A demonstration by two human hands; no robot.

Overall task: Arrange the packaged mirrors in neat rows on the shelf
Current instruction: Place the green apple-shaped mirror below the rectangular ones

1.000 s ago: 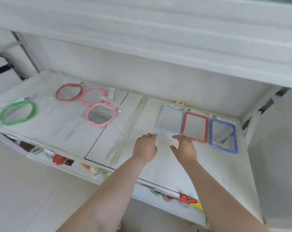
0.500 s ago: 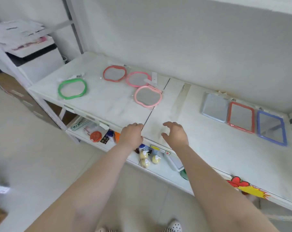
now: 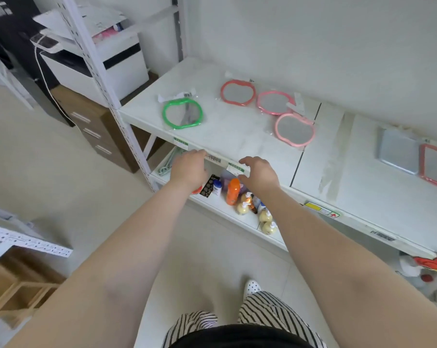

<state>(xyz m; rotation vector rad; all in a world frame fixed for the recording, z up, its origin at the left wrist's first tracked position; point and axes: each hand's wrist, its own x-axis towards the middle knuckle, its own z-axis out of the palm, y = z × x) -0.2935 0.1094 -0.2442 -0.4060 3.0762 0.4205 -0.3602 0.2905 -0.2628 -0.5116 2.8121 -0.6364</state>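
Note:
On the white shelf (image 3: 227, 136) lie packaged apple-shaped mirrors: a green one (image 3: 182, 113) at the left, a red one (image 3: 238, 93) behind it, a pink one (image 3: 275, 102), and another pink one (image 3: 294, 129) nearer the front. At the right edge lie rectangular mirrors, a grey-blue one (image 3: 397, 154) and a red one (image 3: 435, 169) cut off by the frame. My left hand (image 3: 188, 169) and my right hand (image 3: 259, 173) hover at the shelf's front edge, fingers loosely curled, holding nothing.
A lower shelf (image 3: 227, 204) holds bottles, among them an orange one (image 3: 233, 188). A white upright post (image 3: 97, 64) stands at the shelf's left end. Beyond it are a printer (image 3: 97, 61) on a brown drawer cabinet (image 3: 99, 131). A wooden frame (image 3: 14, 292) sits on the floor at lower left.
My view has swung left and down. Both hands have drawn back from beside the rectangular mirrors to the shelf's front edge, below the apple-shaped mirrors. No mirror has moved.

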